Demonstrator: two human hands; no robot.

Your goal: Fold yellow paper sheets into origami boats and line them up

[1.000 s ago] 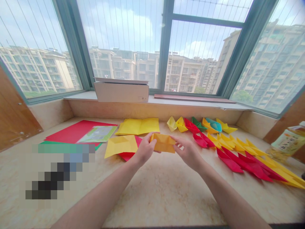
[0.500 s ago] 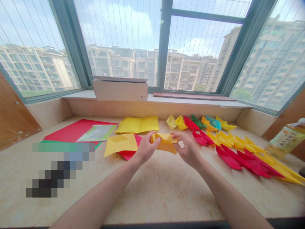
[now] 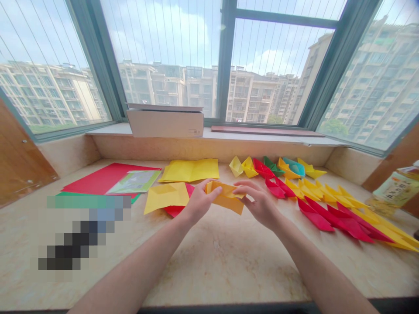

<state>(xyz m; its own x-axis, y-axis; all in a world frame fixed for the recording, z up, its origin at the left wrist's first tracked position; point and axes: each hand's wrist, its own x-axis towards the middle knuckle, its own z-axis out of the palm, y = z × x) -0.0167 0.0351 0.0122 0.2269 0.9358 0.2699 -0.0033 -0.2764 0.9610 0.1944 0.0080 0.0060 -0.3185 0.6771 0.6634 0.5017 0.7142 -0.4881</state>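
Observation:
A partly folded sheet of yellow paper (image 3: 229,204) is held up over the counter between my two hands. My left hand (image 3: 200,199) pinches its left end, thumb in front and fingers behind. At the right end, my right hand (image 3: 258,201) grips the paper's edge with curled fingers; the upper flap stands raised along the top. Just left of my left hand lies a creased yellow sheet (image 3: 165,198), partly over a red sheet (image 3: 175,211). Red paper boats (image 3: 278,187) sit to the right of my right hand.
Behind the hands lies a yellow paper stack (image 3: 190,170). Red sheets (image 3: 98,179) and a clear packet (image 3: 134,182) are at left, near a blurred-out patch. Several yellow boats (image 3: 307,188) and an oil bottle (image 3: 393,189) stand right. A white box (image 3: 165,123) rests on the sill.
My right hand's fingers have shifted slightly over the paper's right end, and the paper's lower right corner tilts down a little more. My left hand keeps its hold.

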